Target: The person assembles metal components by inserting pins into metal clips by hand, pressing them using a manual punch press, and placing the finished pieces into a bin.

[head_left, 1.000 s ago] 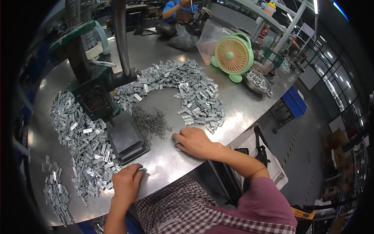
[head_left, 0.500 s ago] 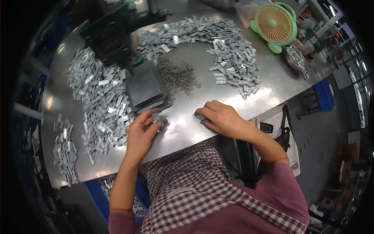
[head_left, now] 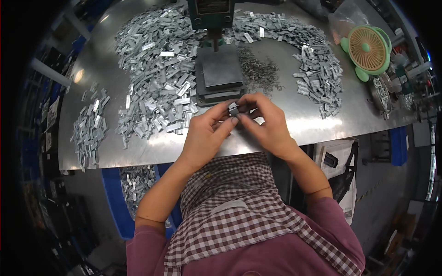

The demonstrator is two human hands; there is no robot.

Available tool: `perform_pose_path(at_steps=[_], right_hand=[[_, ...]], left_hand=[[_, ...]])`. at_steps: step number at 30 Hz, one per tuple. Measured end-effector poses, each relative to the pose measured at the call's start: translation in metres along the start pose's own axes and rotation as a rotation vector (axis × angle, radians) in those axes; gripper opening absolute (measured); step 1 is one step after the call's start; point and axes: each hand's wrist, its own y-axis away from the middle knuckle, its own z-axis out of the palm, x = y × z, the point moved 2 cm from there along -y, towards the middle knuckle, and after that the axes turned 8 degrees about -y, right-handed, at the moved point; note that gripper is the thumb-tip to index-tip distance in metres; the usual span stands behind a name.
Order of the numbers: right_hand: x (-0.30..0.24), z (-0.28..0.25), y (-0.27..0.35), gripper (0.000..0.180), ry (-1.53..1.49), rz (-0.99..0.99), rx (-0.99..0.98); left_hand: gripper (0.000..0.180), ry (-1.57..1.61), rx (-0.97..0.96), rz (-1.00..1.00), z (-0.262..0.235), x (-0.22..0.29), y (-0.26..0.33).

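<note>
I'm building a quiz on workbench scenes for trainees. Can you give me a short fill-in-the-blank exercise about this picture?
1. Both hands, the left hand and right hand, pinch one small ____ part between them.
2. The green fan stands at the table's far ____ corner.
3. The press's dark base plate lies just ____ the hands.
4. The person's apron has a ____ pattern.

Missing words: metal; right; beyond; checked
</note>
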Motion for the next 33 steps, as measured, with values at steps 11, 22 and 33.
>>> perform_pose_path(at_steps=[11, 22, 33], right_hand=[[0.077, -0.106, -0.105, 0.018, 0.503, -0.089, 0.083], [0.109, -0.096, -0.135, 0.014, 0.977, -0.144, -0.227], [0.026, -0.019, -0.091, 0.013, -0.153, 0.176, -0.150]], left_hand=[[0.015, -0.300, -0.008, 0.146, -0.029, 0.034, -0.045], [0.016, -0.636, 0.113, 0.355, -0.038, 0.019, -0.074], [0.017, -0.675, 0.202, 0.408, -0.037, 0.012, -0.076]])
